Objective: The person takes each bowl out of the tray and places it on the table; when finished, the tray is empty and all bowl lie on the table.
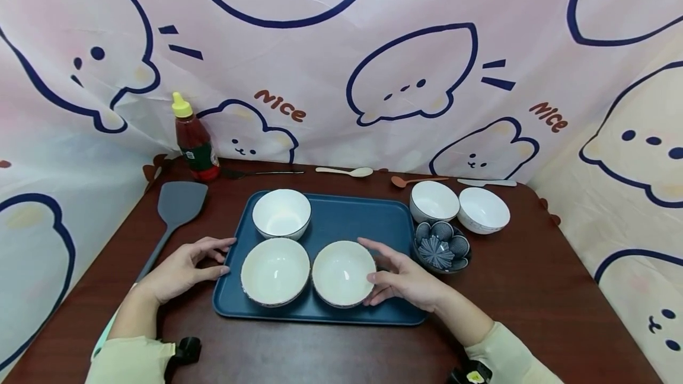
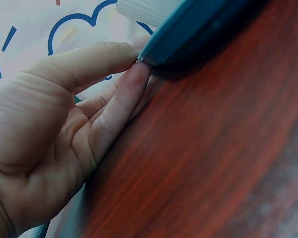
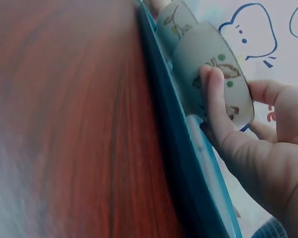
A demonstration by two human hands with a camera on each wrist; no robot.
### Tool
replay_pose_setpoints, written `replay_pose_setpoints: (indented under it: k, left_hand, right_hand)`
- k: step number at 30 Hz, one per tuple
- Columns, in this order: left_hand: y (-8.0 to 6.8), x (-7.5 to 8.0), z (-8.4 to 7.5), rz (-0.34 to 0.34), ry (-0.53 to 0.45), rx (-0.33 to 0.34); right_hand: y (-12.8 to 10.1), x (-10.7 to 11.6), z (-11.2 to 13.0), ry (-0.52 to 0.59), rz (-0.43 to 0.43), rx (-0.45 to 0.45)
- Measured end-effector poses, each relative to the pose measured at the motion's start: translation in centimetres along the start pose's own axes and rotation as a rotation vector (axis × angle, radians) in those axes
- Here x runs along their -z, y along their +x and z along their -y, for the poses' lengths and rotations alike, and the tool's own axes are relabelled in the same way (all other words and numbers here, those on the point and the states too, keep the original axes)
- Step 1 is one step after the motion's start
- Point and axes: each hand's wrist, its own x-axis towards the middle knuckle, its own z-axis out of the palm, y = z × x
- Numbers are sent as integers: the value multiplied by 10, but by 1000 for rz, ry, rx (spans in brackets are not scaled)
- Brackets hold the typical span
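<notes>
On the blue tray (image 1: pixel 368 218) stand three white bowls, two in the front row and one at the back left. My right hand (image 1: pixel 405 280) grips the front right bowl (image 1: pixel 341 268) by its right side, with the fingers spread around the wall; the right wrist view shows leaf drawings and green dots on this bowl (image 3: pixel 216 47). The front left bowl (image 1: pixel 274 271) is right beside it, and the back bowl (image 1: pixel 281 212) stands behind that one. With thumb and fingers, my left hand (image 1: pixel 184 268) pinches the tray's left rim (image 2: pixel 176 37).
Right of the tray are two white bowls (image 1: pixel 434 199) (image 1: pixel 482 209) and a dark patterned bowl (image 1: pixel 440 248). A grey spatula (image 1: pixel 180 203) and a red sauce bottle (image 1: pixel 196 147) are at left. Along the back lie a fork (image 1: pixel 261 172), a pale spoon (image 1: pixel 347 171), a brown spoon (image 1: pixel 418 181) and a knife (image 1: pixel 488 182).
</notes>
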Motion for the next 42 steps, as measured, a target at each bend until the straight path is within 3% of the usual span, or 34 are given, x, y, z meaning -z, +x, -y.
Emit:
replay_pose_setpoints:
  k: [15, 34, 42]
  left_hand:
    - [0, 2, 1, -2, 28, -13]
    - [1, 1, 1, 4, 15, -18]
    - [1, 1, 2, 3, 7, -22]
  right_hand:
    - [-12, -5, 6, 28, -114, -1]
    - [-61, 23, 33, 24, -189, 54]
    - [-88, 42, 49, 22, -173, 105]
